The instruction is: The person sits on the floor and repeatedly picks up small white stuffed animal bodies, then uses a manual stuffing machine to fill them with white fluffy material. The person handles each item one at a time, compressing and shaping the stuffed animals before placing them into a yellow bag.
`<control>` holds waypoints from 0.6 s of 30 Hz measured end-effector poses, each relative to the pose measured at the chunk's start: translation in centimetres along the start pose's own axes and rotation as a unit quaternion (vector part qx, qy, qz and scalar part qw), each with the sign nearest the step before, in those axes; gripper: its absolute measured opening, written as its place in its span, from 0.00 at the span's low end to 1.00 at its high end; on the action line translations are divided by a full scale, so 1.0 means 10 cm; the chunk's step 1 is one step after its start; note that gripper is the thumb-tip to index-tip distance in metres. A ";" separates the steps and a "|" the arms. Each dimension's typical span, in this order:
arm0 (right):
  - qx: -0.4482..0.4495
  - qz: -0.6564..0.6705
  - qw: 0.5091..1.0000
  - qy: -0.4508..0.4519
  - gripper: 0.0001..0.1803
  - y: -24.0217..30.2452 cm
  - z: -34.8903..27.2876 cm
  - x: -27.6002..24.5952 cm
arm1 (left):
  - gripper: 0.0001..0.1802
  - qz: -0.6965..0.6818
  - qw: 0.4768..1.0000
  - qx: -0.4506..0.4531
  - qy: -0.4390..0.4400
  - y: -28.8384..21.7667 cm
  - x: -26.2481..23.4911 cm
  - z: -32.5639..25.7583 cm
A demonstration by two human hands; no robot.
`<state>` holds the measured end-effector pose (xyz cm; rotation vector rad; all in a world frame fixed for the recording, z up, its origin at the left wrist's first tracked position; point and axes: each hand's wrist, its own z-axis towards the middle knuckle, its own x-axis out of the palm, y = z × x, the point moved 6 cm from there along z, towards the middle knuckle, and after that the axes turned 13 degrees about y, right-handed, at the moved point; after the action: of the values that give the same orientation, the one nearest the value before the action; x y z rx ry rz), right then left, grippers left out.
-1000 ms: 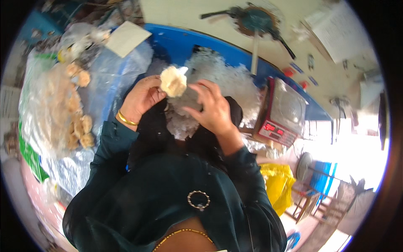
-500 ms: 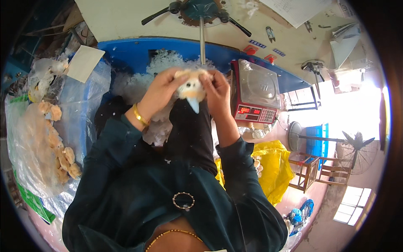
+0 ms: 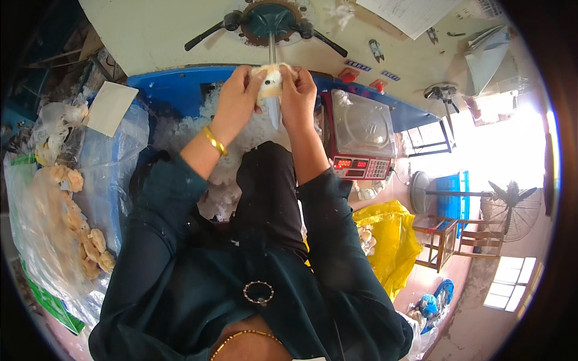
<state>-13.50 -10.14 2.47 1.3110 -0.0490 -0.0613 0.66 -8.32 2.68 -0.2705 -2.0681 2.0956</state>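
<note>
Cream bench (image 3: 180,36) fills the space ahead of me, with a blue bin (image 3: 180,90) of white stuffing (image 3: 241,144) at its near edge and a metal nozzle (image 3: 273,90) pointing down from a round fitting. Both my left hand (image 3: 238,99) and right hand (image 3: 299,96) grip a small cream plush toy (image 3: 269,81) pushed onto that nozzle. Just right stands a weighing scale (image 3: 361,135); left, clear bags of toys (image 3: 66,210) crowd me. Open floor lies right, near a standing fan (image 3: 509,201).

1. Dark green long-sleeved top, sleeves pushed up toward elbows.
2. Gold bangle (image 3: 214,141) on left wrist; right wrist bare.
3. Gold chain necklace (image 3: 244,340) at neckline.
4. Round beaded brooch (image 3: 258,292), dark centre, on chest.
</note>
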 end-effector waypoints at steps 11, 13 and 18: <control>-0.029 0.024 0.995 0.095 0.09 0.07 -0.28 -0.14 | 0.34 0.166 0.948 0.255 0.089 -0.13 0.48 -0.36; -0.018 0.025 0.995 0.093 0.12 0.05 -0.31 -0.13 | 0.37 0.161 0.946 0.257 0.115 -0.10 0.45 -0.38; -0.007 -0.055 0.996 0.066 0.20 0.21 -0.49 0.21 | 0.35 0.104 0.961 0.213 0.141 -0.09 0.08 -0.46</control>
<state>-11.06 -5.02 3.19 1.2998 0.1373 -0.0687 1.06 -3.67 3.54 -0.6957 -1.4410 2.3892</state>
